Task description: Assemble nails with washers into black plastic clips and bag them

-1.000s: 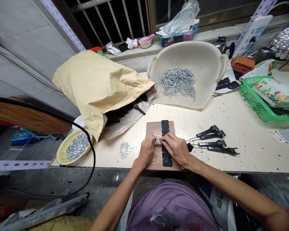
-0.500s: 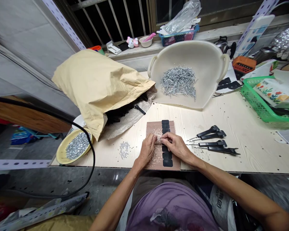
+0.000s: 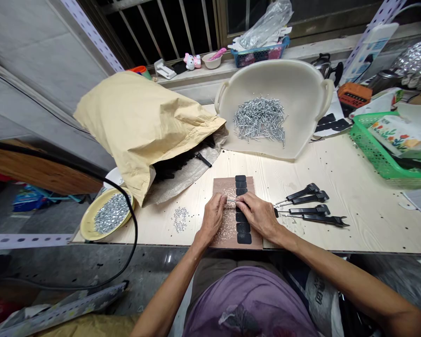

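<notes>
Over a brown board (image 3: pixel 220 186) with a strip of black pads (image 3: pixel 243 227), my two hands meet, fingertips pinched. A thin metal pin (image 3: pixel 231 201) runs between them. My left hand (image 3: pixel 212 217) closes on its left end, and my right hand (image 3: pixel 260 215) grips the other end. A small black end (image 3: pixel 276 213) shows beside my right hand; I cannot tell whether it belongs to the held piece. Pale flecks cover the board under my fingers. To the right lie several black-handled pieces (image 3: pixel 307 210) with metal shafts.
Small metal bits (image 3: pixel 180 220) lie left of the board, beyond them a yellow bowl (image 3: pixel 85 224) of similar pieces. A paper sack (image 3: pixel 140 117) of black parts stands behind. A white basin (image 3: pixel 301 107) holds metal pins. A green basket (image 3: pixel 372 150) is at right.
My hands have drawn slightly apart, and the metal pin between the fingertips now shows more clearly. A small black end has come into sight by my right hand.
</notes>
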`<move>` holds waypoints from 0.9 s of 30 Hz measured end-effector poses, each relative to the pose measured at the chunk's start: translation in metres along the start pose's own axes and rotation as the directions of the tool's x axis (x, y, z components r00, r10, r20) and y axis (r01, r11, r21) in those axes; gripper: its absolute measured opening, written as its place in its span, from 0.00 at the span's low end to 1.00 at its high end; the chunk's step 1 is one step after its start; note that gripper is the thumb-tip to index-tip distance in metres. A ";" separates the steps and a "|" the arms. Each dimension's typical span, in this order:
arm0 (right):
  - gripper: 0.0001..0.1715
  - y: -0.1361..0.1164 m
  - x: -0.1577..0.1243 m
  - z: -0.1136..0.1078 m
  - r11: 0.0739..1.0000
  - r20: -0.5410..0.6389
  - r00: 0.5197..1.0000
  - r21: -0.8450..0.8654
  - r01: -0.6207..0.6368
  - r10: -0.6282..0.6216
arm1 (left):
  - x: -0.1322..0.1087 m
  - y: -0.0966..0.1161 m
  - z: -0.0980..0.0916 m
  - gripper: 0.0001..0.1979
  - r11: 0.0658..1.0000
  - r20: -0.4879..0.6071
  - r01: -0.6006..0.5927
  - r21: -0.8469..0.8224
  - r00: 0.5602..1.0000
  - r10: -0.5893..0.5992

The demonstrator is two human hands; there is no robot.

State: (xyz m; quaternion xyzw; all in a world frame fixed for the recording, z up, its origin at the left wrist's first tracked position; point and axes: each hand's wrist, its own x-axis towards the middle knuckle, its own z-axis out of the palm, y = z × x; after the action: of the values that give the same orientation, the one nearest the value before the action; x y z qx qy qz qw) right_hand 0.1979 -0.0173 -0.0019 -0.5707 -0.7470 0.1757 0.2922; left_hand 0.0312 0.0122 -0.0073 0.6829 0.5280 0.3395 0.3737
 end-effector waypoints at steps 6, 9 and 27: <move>0.11 0.003 0.003 -0.002 0.994 0.044 0.997 0.094 -0.064 0.060 | -0.003 0.001 -0.005 0.17 0.999 0.034 0.006 -0.045 0.999 -0.004; 0.10 0.003 0.003 -0.002 0.996 0.049 0.997 0.068 -0.057 0.054 | -0.005 0.001 -0.006 0.16 0.998 0.040 0.015 -0.068 0.999 -0.012; 0.13 -0.004 -0.003 -0.005 0.906 -0.062 0.969 -0.373 0.199 -0.238 | 0.000 0.001 -0.015 0.16 0.997 0.114 -0.072 0.028 0.991 0.068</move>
State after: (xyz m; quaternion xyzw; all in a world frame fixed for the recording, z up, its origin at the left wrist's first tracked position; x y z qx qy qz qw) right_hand 0.1987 -0.0216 0.0040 -0.5361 -0.8093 -0.0300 0.2384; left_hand 0.0187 0.0146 0.0007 0.7249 0.4870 0.3048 0.3800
